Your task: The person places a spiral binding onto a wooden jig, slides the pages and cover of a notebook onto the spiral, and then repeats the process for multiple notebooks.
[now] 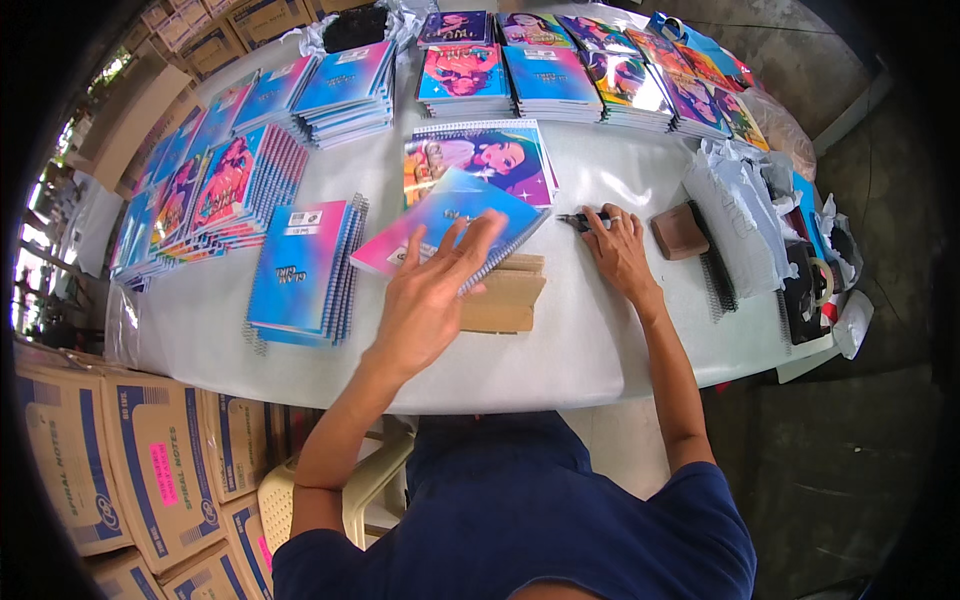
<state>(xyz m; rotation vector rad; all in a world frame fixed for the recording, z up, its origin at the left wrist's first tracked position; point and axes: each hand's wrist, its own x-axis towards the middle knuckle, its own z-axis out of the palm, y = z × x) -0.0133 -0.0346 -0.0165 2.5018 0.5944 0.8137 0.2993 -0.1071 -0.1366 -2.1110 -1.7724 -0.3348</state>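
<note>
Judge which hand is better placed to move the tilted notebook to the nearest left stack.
Probably the left hand: it is at the notebook and nearer that stack; the right hand is at the black tool.

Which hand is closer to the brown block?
Right. The right hand is just left of the brown block; the left hand is farther left, over a pink-and-blue notebook.

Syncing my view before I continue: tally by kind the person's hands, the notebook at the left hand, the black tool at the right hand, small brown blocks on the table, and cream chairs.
Hands, left and right: 2
Notebook: 1
Black tool: 1
Brown block: 1
Cream chair: 1
Total: 6
</note>
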